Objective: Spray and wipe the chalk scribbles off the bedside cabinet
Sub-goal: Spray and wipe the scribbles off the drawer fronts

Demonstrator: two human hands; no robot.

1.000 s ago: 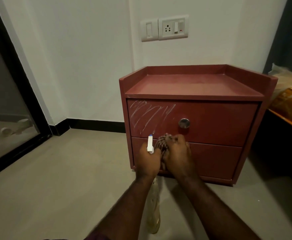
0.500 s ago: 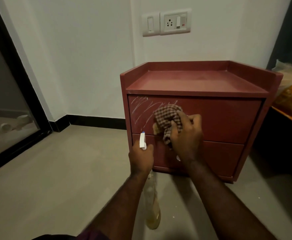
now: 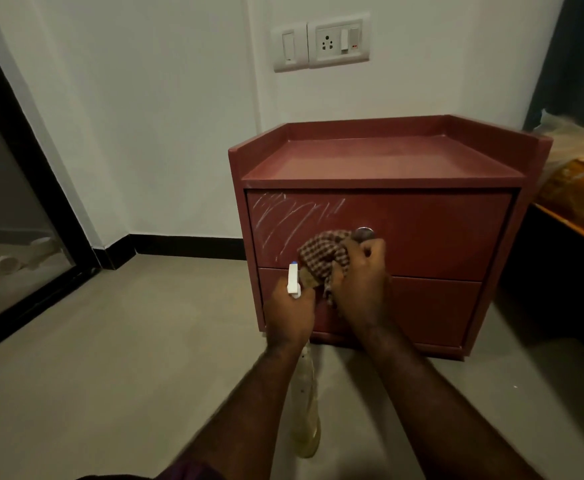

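Note:
A dark red bedside cabinet (image 3: 422,168) with two drawers stands against the white wall. White chalk scribbles (image 3: 283,220) cover the left part of the upper drawer front. My right hand (image 3: 361,282) grips a brown checked cloth (image 3: 323,256) and holds it against the upper drawer, just below and left of the round metal knob (image 3: 364,233). My left hand (image 3: 290,313) grips a spray bottle (image 3: 306,410) by its neck, with the white nozzle (image 3: 293,278) pointing up at the drawer and the clear body hanging below my wrist.
A wall socket and switches (image 3: 321,45) sit above the cabinet. A glass door with a black frame (image 3: 23,202) is on the left. An orange-covered bed (image 3: 581,192) lies to the right. Grey floor (image 3: 127,341) spreads in front.
My right hand with the cloth moved down and to the right along the upper drawer, uncovering the knob. The left hand with the bottle stayed roughly where it was.

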